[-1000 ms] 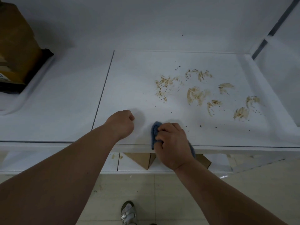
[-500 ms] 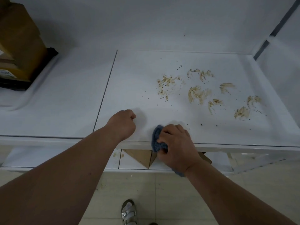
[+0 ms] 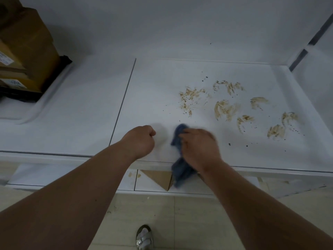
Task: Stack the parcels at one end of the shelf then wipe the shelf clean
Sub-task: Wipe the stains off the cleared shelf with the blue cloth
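Blue cloth [image 3: 177,139] bunched under the right hand [image 3: 199,149], fingers curled over it and gripping, blurred by motion. Cloth's upper end pressed on the white shelf [image 3: 86,112] near its front edge, lower end hanging past the edge in front of the level below. Just left of it, the left hand [image 3: 141,139] closed in a fist, holding nothing, resting on the shelf surface near the front edge, close to the dark seam between the two shelf panels.

Farther back and to the right, brown smears [image 3: 227,109] scattered over the right panel in several patches, with small dark specks around them, all apart from the cloth. At the far left end, brown cardboard parcels [image 3: 27,51] stacked on a black one at the bottom, white labels on their near faces, well apart from both hands.

Below the shelf edge, a lower shelf [image 3: 72,175] with a brown cardboard corner [image 3: 158,177] just left of the hanging cloth. On the tiled floor at the bottom, one foot in a sock and sandal [image 3: 144,238].
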Tool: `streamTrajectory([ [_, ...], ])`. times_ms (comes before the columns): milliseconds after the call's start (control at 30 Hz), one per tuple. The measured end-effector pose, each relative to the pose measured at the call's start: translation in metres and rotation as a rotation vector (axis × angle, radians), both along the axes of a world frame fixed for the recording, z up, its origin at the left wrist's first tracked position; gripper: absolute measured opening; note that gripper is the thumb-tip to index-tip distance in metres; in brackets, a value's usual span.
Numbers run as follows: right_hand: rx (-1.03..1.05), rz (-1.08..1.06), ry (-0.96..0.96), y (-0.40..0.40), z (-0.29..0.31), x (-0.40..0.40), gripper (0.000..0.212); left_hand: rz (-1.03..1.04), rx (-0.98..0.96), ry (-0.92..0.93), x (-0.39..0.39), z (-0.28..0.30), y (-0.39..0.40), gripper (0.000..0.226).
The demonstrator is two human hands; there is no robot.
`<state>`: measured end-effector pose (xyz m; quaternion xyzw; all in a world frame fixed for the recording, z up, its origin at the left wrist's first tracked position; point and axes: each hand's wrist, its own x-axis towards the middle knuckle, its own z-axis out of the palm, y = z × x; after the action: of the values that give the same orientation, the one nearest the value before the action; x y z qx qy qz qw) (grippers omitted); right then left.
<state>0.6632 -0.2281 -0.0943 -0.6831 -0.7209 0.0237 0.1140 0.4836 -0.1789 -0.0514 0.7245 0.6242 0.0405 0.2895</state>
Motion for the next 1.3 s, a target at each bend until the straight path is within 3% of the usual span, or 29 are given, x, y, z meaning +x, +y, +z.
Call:
streamTrajectory([
  [67, -0.018, -0.201, 0.0, 0.011, 0.0, 0.011, 0.025, 0.012, -0.009, -0.01, -0.003, 0.0, 0.005, 0.037],
  [133, -0.043, -0.234, 0.061, 0.014, -0.002, -0.009, 0.023, 0.051, -0.016, -0.051, -0.005, -0.002, 0.012, 0.034],
  [233, -0.075, -0.024, 0.114, 0.001, -0.011, -0.066, 0.037, 0.128, 0.012, -0.087, -0.006, -0.007, 0.022, 0.033],
  [333, -0.087, 0.251, 0.209, -0.002, -0.018, -0.093, 0.069, 0.177, 0.113, -0.038, -0.007, -0.009, 0.033, 0.036],
  [433, -0.064, 0.336, 0.169, 0.022, -0.013, -0.074, 0.067, 0.173, 0.202, -0.011, -0.008, -0.009, 0.043, 0.036],
  [500, -0.086, 0.244, 0.13, 0.04, -0.008, -0.047, 0.06, 0.133, 0.23, -0.02, -0.005, -0.009, 0.048, 0.036],
  [633, -0.122, -0.13, 0.096, 0.062, -0.01, 0.017, 0.057, 0.072, 0.22, -0.046, 0.004, -0.01, 0.059, 0.037],
  [767, -0.094, -0.363, 0.197, 0.061, -0.009, -0.002, 0.069, 0.024, 0.156, 0.019, 0.009, -0.015, 0.067, 0.045],
  [900, -0.088, -0.044, 0.226, 0.045, -0.009, -0.057, 0.069, 0.025, 0.139, 0.049, 0.015, -0.015, 0.078, 0.045],
  [1033, -0.077, 0.174, 0.16, 0.06, -0.017, -0.042, 0.061, 0.026, 0.136, 0.042, 0.017, -0.015, 0.081, 0.039],
  [1133, -0.086, -0.013, 0.065, 0.081, -0.01, 0.004, 0.061, 0.039, 0.131, 0.033, 0.016, -0.015, 0.082, 0.04],
  [1300, -0.114, -0.38, 0.168, 0.083, -0.001, 0.02, 0.062, 0.056, 0.069, -0.003, 0.012, -0.014, 0.091, 0.033],
])
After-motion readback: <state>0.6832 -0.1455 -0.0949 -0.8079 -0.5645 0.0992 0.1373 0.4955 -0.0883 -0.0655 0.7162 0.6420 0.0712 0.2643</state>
